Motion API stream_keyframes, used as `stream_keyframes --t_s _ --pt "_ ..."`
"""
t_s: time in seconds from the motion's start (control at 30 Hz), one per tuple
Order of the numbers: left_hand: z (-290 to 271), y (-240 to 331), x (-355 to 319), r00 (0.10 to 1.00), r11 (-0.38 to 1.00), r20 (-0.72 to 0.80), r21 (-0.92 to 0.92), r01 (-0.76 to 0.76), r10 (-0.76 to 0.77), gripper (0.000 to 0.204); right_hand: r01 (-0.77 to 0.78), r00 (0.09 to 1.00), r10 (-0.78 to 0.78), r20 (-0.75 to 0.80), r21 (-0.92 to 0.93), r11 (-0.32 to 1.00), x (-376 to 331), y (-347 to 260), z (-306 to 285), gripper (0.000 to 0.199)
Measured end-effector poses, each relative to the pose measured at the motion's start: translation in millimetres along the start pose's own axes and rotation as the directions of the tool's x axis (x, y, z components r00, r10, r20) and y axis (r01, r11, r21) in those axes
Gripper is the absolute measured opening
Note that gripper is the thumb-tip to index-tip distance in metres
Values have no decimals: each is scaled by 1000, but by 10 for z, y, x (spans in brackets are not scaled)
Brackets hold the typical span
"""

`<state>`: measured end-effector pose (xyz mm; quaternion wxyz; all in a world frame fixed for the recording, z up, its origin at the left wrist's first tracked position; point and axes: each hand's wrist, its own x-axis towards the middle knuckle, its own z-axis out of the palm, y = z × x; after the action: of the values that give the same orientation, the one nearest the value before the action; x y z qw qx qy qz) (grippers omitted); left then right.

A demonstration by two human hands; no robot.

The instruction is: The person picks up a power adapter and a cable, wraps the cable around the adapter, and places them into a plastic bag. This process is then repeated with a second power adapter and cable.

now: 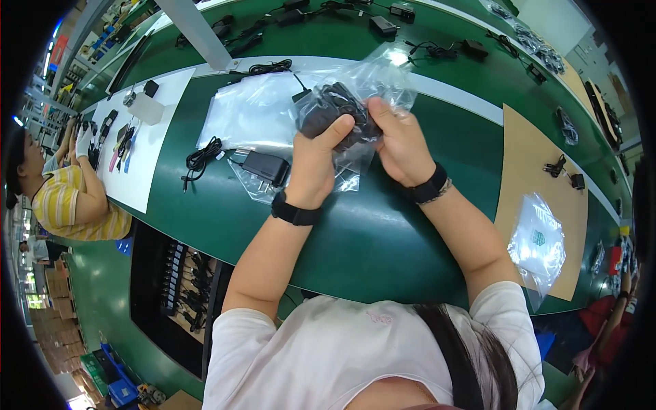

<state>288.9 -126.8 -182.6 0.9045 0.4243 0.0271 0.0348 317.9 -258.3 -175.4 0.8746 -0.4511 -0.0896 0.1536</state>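
Observation:
Both my hands grip a clear plastic bag [393,72] with a black power adapter [318,121] and its coiled cable inside, held over the green bench. My left hand [316,160] has its thumb pressed on the bag's near left side. Closed on the right side of the bag is my right hand [404,145], thumb on top. Beneath and to the left lies a stack of flat clear bags [236,113]. Another black adapter [263,167] with metal prongs rests beside my left wrist, its cable bundle [203,158] to the left.
More adapters [384,26] line the green belt [328,41] beyond the bench. At right, a brown board [540,164] bears a clear bag [538,236] and a small adapter. A co-worker [72,195] sits at left by a white sheet with tools. A black bin [154,328] holds several adapters below.

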Motion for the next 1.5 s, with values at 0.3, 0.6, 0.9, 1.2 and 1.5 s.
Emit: stream_keyframes --t_s 0.3,0.6,0.9,1.2,1.5 --pt "37 286 -72 979 896 162 442 44 -127 32 706 576 -487 656 -700 -109 -25 12 -178 17" --pt "-22 74 -53 952 810 98 505 -298 290 11 -106 994 104 -21 -127 986 83 -66 -102 27" --pt "56 44 -107 933 908 -65 262 -326 354 12 -354 902 333 276 29 935 -43 -202 -48 35" --pt "109 189 125 992 939 -110 329 100 -67 15 68 968 96 230 -612 788 9 -521 -211 17" --pt "36 125 242 997 823 -54 567 -9 48 15 7 994 73 79 -724 690 46 -995 -561 21"
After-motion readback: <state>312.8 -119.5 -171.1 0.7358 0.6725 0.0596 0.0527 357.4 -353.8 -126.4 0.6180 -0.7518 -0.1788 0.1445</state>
